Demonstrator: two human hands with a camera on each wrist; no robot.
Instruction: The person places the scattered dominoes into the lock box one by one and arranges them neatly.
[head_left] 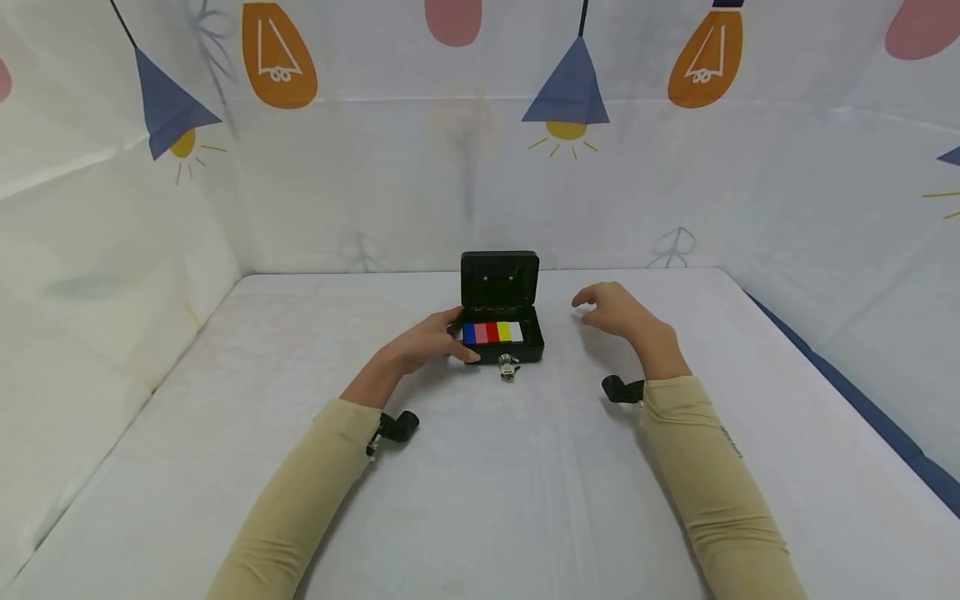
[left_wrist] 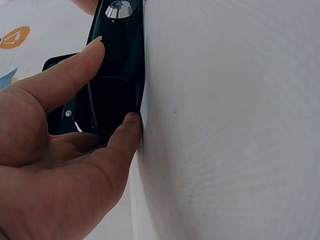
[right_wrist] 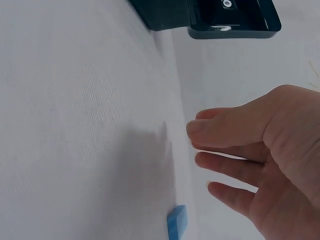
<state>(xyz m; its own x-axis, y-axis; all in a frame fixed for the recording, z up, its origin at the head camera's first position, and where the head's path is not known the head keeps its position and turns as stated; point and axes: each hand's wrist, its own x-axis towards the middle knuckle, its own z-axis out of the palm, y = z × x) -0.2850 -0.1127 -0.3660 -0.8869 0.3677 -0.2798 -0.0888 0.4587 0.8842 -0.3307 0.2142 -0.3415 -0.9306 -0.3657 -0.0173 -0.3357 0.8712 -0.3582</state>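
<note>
A small black cash box (head_left: 531,337) stands on the white table with its lid (head_left: 499,279) raised at the back. Inside lies a row of blocks (head_left: 492,332) in blue, pink, red, yellow and white. Keys (head_left: 507,368) hang at the lock on its front. My left hand (head_left: 427,342) grips the box's left end, thumb along the front and fingers round the side. To the right of the box, my right hand (head_left: 617,310) hovers above the table with loosely bent fingers and nothing in them. In the right wrist view, a blue block (right_wrist: 177,222) sits on the table below that hand.
White fabric walls (head_left: 360,183) printed with lamps and bulbs enclose the table (head_left: 480,500) at the back and sides. Small black wrist cameras stick out from the left cuff (head_left: 397,427) and the right cuff (head_left: 622,389).
</note>
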